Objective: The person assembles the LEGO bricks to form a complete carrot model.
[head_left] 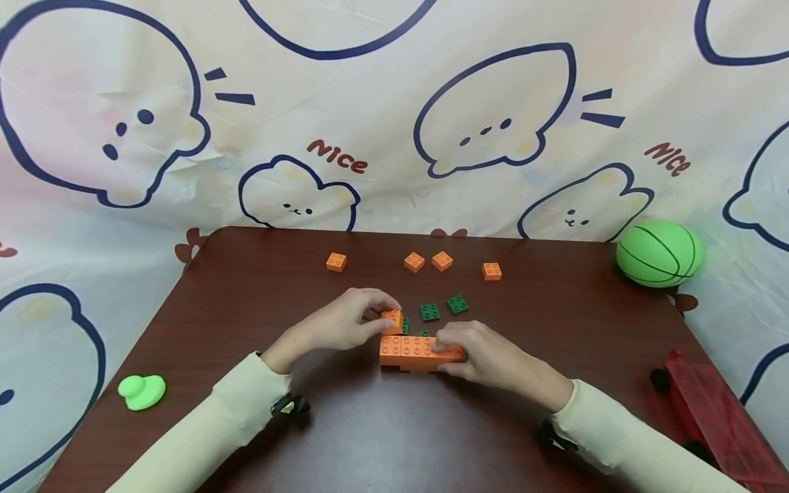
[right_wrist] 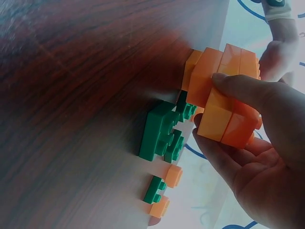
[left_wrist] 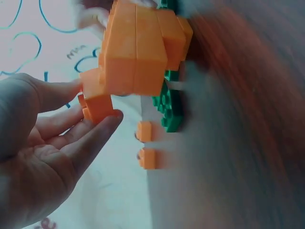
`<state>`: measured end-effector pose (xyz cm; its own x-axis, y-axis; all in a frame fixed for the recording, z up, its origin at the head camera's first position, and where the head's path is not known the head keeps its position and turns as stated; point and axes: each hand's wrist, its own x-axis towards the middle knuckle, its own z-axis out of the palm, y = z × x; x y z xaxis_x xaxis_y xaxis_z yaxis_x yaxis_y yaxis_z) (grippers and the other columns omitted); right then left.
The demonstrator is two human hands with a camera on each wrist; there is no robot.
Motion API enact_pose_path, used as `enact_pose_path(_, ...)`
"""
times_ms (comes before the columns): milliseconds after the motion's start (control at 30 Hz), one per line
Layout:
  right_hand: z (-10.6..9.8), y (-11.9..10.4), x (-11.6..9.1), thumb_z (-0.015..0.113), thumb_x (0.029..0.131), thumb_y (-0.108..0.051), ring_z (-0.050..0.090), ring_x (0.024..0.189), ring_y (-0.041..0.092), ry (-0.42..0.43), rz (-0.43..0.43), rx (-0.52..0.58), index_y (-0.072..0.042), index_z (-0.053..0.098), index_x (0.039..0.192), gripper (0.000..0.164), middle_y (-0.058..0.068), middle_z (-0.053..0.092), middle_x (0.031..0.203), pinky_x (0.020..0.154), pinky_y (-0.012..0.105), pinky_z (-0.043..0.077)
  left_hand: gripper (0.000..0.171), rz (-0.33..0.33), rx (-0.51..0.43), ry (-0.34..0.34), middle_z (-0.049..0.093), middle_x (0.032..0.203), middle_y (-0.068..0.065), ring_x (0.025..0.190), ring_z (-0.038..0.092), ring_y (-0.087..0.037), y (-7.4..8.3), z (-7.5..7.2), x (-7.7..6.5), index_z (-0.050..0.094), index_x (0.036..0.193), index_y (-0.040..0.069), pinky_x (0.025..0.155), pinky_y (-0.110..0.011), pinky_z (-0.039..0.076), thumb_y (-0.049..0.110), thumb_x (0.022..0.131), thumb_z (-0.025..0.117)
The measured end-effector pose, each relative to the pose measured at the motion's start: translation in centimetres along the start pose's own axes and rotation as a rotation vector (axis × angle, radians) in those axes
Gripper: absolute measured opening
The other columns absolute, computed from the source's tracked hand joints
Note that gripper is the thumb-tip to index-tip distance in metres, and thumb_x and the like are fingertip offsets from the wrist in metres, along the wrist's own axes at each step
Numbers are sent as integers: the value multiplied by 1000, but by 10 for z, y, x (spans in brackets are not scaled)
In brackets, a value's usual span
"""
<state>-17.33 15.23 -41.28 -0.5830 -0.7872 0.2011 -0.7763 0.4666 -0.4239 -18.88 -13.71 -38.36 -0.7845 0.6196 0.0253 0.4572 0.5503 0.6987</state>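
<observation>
At the frame's centre, we are seeing left fingers point(left_wrist: 90, 145) closely pinching a small orange brick point(head_left: 397, 329), right fingers point(right_wrist: 248, 89) gripping, block-wide, an orange assembly point(head_left: 408, 352) (green bricks point(head_left: 429, 313) lying just above).

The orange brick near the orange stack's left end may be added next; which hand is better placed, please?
Probably the left hand: it pinches the orange brick near the orange stack, whereas the right hand is busy gripping the stack's other end.
</observation>
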Motion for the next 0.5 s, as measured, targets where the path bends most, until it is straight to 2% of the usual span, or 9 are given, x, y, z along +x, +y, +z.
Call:
enact_pose_path(167, 1, 1, 0, 89, 81, -15, 61, 84, 1, 3, -20, 3, -17, 70, 97, 25, -7, 70, 93, 75, 22, 57, 27, 23, 66, -7, 70, 120, -6, 103, 65, -14, 14, 0, -3, 67, 126, 6, 90, -31, 59, 15, 101, 66)
enact_pose_path(367, 0, 1, 0, 88, 82, -16, 62, 87, 2, -7, -13, 7, -17, 71, 101, 26, -6, 71, 96, 77, 24, 59, 27, 58, 65, -64, 70, 116, -3, 100, 62, -12, 23, 7, -3, 68, 126, 7, 90, -34, 59, 19, 102, 66)
enact_pose_path(500, 0, 2, 1, 89, 81, -15, 60, 85, 2, -2, -17, 15, -16, 70, 99, 26, -6, 69, 94, 75, 23, 58, 28, 78, 77, -42, 71, 117, -4, 99, 62, -12, 25, 13, -6, 67, 128, 7, 88, -33, 59, 18, 102, 65)
